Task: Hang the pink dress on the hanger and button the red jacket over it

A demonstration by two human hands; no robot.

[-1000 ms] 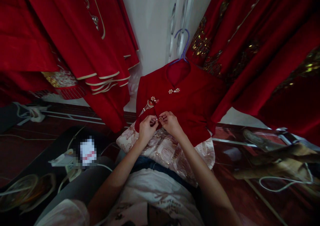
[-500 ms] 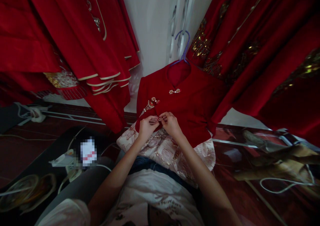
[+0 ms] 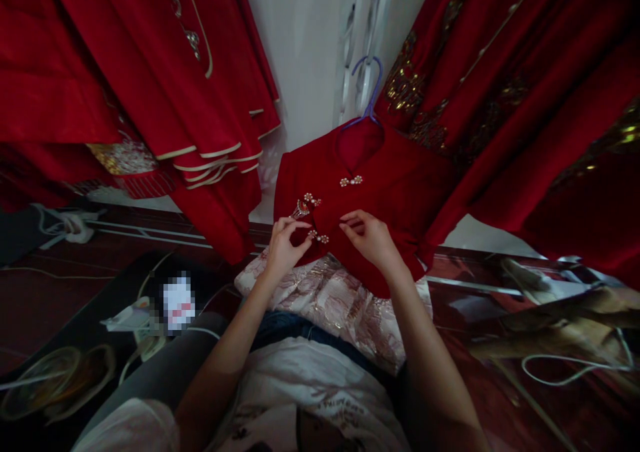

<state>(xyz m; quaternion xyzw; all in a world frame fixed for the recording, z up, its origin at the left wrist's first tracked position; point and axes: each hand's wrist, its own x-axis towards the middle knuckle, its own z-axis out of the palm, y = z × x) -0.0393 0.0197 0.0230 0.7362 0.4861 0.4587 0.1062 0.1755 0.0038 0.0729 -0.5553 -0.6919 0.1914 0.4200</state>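
A small red jacket [image 3: 395, 185] hangs on a purple hanger [image 3: 369, 85] and lies over a pale floral skirt [image 3: 345, 302] on my lap. It carries a pearl clasp at the collar [image 3: 351, 181], a gold tassel brooch [image 3: 303, 207] and a lower pearl clasp [image 3: 319, 237]. My left hand [image 3: 283, 245] pinches the jacket's front edge just left of the lower clasp. Just right of that clasp, my right hand [image 3: 370, 239] rests on the red cloth with its fingers loosely curled.
Red embroidered gowns [image 3: 150, 72] hang at left and more red gowns [image 3: 525, 105] at right, with a white wall [image 3: 305, 45] between. White cables [image 3: 135, 332] and a power strip lie on the dark floor at left; another cable [image 3: 570, 372] loops at right.
My hands were together on the lower pearl clasp; now they have come apart, the left moving left and the right moving right, leaving the clasp visible between them.
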